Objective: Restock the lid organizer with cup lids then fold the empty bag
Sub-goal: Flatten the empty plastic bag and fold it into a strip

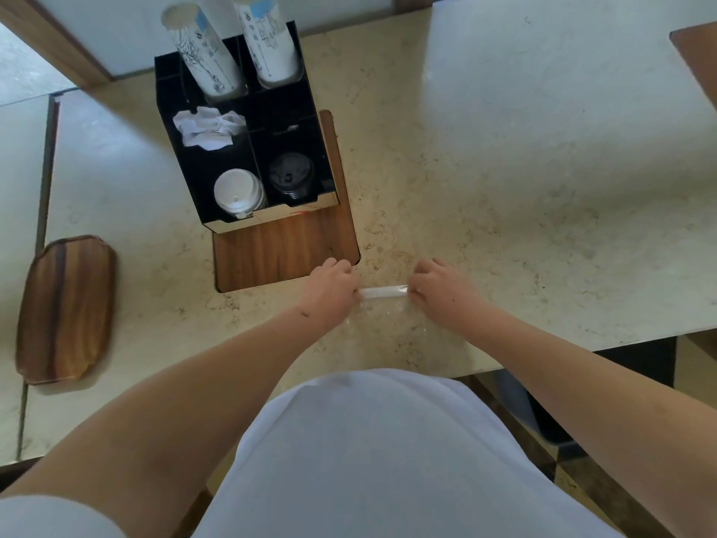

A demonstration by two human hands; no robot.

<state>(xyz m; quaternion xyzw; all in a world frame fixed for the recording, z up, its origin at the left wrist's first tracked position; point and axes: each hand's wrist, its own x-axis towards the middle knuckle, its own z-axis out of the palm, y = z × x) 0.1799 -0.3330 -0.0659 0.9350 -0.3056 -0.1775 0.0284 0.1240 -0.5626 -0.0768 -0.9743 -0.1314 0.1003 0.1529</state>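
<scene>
Bag [384,293], clear plastic, folded narrow on tabletop [543,188]; left hand [331,291] and right hand [442,293] each pinch one end. Lid organizer [240,126] far left.

**One head camera, looking steeply down**

There is a single view, taken from the person's head and aimed forward and down over the chest. It looks almost straight down on the bench [504,149], whose near edge runs just beyond the torso. Both forearms reach in from the bottom corners, and the hands [333,293] sit near mid-frame, fairly close to the lens. The wide angle bends the edges: the organizer [240,149] at upper left leans outward, and the tray [66,308] at far left looks stretched. No second view shares the scene.
</scene>
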